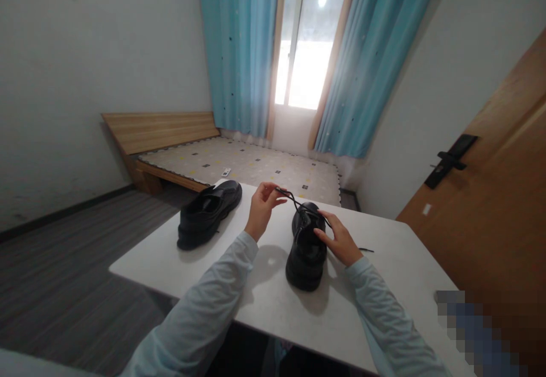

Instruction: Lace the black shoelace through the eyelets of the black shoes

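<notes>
A black lace-up shoe (305, 260) stands on the white table in front of me, its heel toward me. My left hand (262, 209) is closed in a pinch on a black shoelace (291, 196), held up to the left of the shoe's toe. From there the lace runs down to the eyelets. My right hand (340, 239) grips the shoe's right side, thumb by the opening and the other fingers along the outer side. A lace strand passes by its index finger, and a loose lace end (367, 249) shows on the table to its right.
Another black shoe (209, 212) sits at the left of the white table (264, 309). Behind the table is a bed (256, 164) with a small white remote-like object (226, 172) on it. A wooden door (490, 155) stands to the right. A blurred, pixelated patch covers the lower right.
</notes>
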### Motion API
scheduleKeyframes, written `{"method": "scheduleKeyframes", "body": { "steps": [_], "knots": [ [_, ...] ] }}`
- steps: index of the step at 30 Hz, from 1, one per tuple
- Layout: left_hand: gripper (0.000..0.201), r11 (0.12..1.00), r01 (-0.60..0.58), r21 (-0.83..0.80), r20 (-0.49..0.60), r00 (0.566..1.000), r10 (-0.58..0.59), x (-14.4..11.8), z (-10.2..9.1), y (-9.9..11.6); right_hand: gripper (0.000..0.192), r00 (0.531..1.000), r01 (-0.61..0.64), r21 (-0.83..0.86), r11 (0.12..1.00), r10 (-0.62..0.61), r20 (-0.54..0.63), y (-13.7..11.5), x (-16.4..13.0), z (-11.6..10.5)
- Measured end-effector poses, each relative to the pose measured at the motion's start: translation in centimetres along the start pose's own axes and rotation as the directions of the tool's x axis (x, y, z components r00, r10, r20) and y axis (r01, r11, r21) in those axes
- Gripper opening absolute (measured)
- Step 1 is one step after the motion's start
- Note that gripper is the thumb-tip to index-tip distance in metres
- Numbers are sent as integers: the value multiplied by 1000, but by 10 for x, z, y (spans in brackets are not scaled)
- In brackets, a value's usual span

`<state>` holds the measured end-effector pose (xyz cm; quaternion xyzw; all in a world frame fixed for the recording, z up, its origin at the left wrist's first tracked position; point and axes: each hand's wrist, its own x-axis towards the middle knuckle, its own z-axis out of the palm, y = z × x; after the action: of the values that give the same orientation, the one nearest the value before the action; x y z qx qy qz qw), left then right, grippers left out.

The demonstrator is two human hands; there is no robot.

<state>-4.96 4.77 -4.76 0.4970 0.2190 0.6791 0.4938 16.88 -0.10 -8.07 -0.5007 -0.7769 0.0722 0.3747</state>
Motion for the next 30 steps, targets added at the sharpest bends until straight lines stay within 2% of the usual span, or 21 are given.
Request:
{"method": "scheduleKeyframes", "body": {
  "steps": [6,10,15,19,22,26,28,30],
  "knots": [
    [21,990,-123,63,44,992,120,-5,5,4,48,999,28,15,1000,-27,-30,-4,1,0],
    [19,986,-116,122,189,978,92,-13,11,2,47,997,57,30,998,-55,-63,-11,3,-1],
    [16,962,-116,247,409,912,5,-26,17,-7,48,991,97,27,995,-94,-96,-14,5,-3],
    [14,900,-224,373,531,847,-9,-30,19,-11,49,984,111,-22,994,-113,-136,-14,5,-5],
    [13,830,-328,452,575,818,10,-30,18,-12,36,972,115,-80,990,-129,-197,-15,4,-8],
    [10,772,-415,481,604,796,51,-29,18,-9,19,969,139,-81,987,-152,-193,-19,3,-9],
    [9,750,-435,497,601,797,64,-28,18,-9,14,968,154,-50,987,-161,-192,-21,3,-9],
    [9,735,-425,528,568,820,66,-27,17,-9,12,966,147,-17,989,-147,-213,-22,3,-9]
  ]
}}
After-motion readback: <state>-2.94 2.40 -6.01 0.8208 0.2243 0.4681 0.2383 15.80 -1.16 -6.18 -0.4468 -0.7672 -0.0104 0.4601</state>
